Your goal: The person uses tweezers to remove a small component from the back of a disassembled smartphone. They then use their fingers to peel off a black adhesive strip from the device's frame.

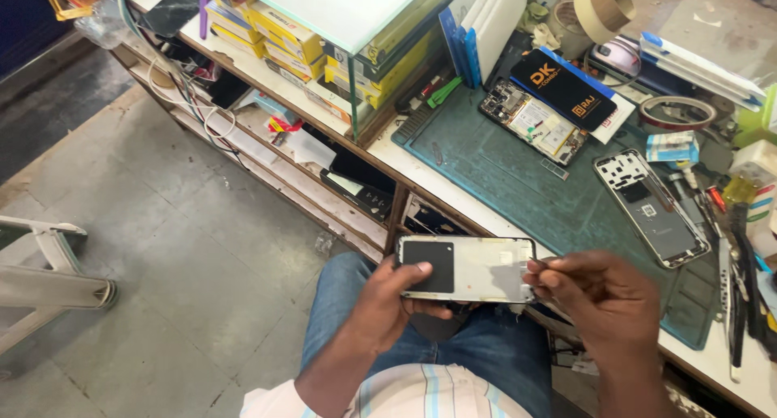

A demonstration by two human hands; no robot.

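Opened phone frame [468, 268] held over the lap, before a cluttered repair bench.

Nearby on the green mat [518, 183]: a bare circuit assembly [534, 123], another frame [651, 207], tape rolls. Grey concrete floor below. Left hand [388, 301] clasped round the frame's left end; right hand [603, 301] pinching a thin tool [541, 262] at its right edge.

The phone panel [468, 269] is held over the person's lap, just before the desk [518, 224] edge, the left hand [396, 301] at its left end and the right hand [603, 301] at its right. On the desk lies a work mat [502, 171]; an opened phone [532, 123] rests at its far side, a phone frame [651, 207] to the right (partly off the mat). Boxes [275, 33] stack behind, to the left.
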